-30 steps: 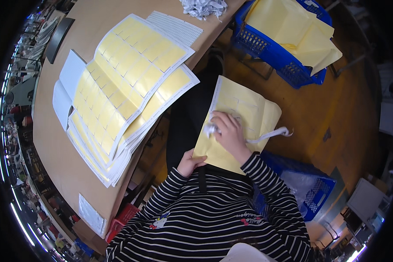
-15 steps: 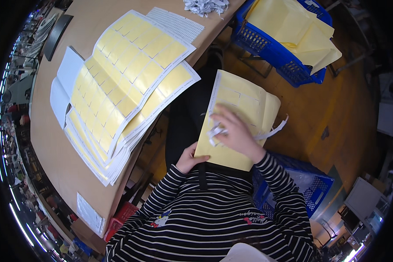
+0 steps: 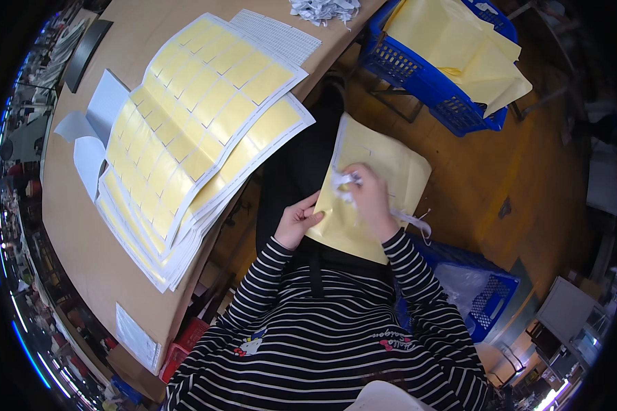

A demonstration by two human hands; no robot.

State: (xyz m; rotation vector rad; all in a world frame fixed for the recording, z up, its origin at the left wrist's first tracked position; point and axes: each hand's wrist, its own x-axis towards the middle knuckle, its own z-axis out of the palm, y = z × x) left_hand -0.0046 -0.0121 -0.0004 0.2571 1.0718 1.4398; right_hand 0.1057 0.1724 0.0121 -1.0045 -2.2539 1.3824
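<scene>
Yellow sheet (image 3: 384,161) lies on the lap at frame centre; the left hand (image 3: 297,222) pinches its lower edge, and the right hand (image 3: 371,198) presses on it, clutching white paper strips (image 3: 343,182). Label sheets (image 3: 185,137) cover the desk (image 3: 68,226) at left.

The single head-worn fisheye camera looks steeply down from above the person's chest, close to the lap. The wooden table (image 3: 82,226) curves along the left, the wooden floor (image 3: 514,171) fills the right, and the striped sleeves enter from the lower edge. Straight edges bend toward the dark circular rim.
</scene>
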